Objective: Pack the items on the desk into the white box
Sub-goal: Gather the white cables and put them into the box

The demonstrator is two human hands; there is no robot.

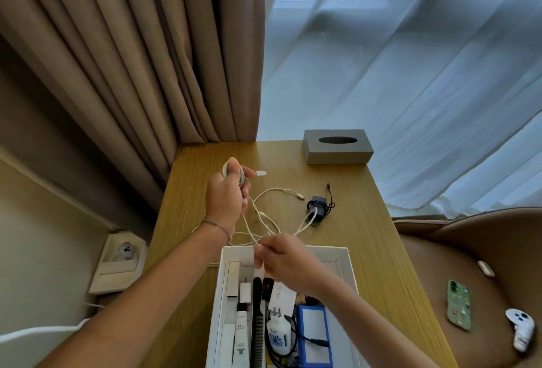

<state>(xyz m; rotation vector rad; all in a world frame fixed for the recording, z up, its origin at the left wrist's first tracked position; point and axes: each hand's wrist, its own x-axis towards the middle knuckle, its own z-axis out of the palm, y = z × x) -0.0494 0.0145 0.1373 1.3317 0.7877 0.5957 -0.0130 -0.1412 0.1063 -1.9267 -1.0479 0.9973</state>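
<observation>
My left hand (227, 193) grips a few coils of a white cable (274, 191) above the wooden desk (357, 238), with a white plug sticking out past the thumb. My right hand (281, 259) pinches a lower stretch of the same cable over the far end of the white box (344, 268). Loose loops of cable hang between the two hands and trail on the desk. A black charger with its thin cord (319, 205) lies on the desk beyond the box. The box holds a blue case (313, 335), a small white bottle, a black comb, white tubes and a white adapter.
A grey tissue box (337, 146) stands at the desk's far edge by the curtains. A brown chair (484, 265) to the right carries a green phone (459, 309), a white controller (520, 329) and a small white case. A wall socket plate sits on the left.
</observation>
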